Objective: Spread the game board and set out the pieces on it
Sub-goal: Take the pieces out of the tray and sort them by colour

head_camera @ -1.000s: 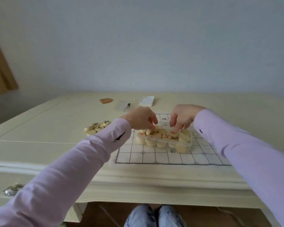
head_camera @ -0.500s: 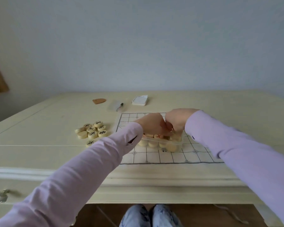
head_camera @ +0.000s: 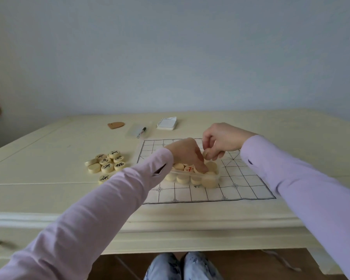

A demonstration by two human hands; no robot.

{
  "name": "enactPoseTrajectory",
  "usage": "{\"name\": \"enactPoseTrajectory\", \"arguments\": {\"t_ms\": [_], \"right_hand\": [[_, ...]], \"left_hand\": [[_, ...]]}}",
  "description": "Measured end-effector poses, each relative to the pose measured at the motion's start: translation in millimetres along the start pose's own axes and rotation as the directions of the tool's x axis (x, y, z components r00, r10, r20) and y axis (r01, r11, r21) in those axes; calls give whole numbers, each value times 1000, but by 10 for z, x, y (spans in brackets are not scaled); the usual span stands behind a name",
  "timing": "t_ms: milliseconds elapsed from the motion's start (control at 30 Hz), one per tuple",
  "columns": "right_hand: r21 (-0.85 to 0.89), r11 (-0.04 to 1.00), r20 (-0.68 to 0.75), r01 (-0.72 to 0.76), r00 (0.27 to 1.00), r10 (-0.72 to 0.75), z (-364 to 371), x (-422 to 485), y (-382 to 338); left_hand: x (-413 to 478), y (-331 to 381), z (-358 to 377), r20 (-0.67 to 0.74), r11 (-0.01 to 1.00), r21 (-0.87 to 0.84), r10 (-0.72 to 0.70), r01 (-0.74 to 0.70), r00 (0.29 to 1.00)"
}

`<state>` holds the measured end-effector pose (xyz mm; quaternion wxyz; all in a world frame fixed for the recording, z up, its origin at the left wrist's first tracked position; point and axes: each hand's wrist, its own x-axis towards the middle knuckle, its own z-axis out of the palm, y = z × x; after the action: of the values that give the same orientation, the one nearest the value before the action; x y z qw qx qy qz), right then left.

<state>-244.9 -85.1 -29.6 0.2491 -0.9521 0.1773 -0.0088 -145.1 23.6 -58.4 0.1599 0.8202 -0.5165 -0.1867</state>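
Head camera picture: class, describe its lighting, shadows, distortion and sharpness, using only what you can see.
Head view: soft, even light with only faint shadows under the clear plastic tray of round wooden pieces; no glare on the cream wooden table; wide-angle bending curves the table's edges and stretches the lilac sleeves; the black characters on the loose wooden discs read clearly, while the small white notepad looks softer.

**Both hands at the box of pieces**

A grid board [head_camera: 226, 190] lies flat on a cream table [head_camera: 49, 195]. A clear box [head_camera: 192, 176] full of round pieces stands on the board. The left hand [head_camera: 185, 152] reaches into the box, fingertips down among the pieces. The right hand [head_camera: 220, 140] hovers just above, pinching one piece [head_camera: 207, 154]. A pile [head_camera: 106, 164] of black-marked pieces sits left of the board. A pen [head_camera: 141, 131], notepad [head_camera: 167, 123] and brown object [head_camera: 115, 125] lie beyond.
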Motion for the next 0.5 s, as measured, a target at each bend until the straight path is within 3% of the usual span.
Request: {"name": "enactPoseTrajectory", "arguments": {"t_ms": [133,267,500], "right_hand": [[215,975,-54,64,997,-54,46,-36,174],[443,892,-69,83,996,-58,137,-23,269],[407,906,-23,120,992,-121,131,-46,282]], "left_hand": [[-60,-174,-110,-154,986,-134,74,-95,985],[-139,-306,-171,-157,992,-23,117,-122,981],[-176,-429,-218,-111,990,49,140,-135,984]]}}
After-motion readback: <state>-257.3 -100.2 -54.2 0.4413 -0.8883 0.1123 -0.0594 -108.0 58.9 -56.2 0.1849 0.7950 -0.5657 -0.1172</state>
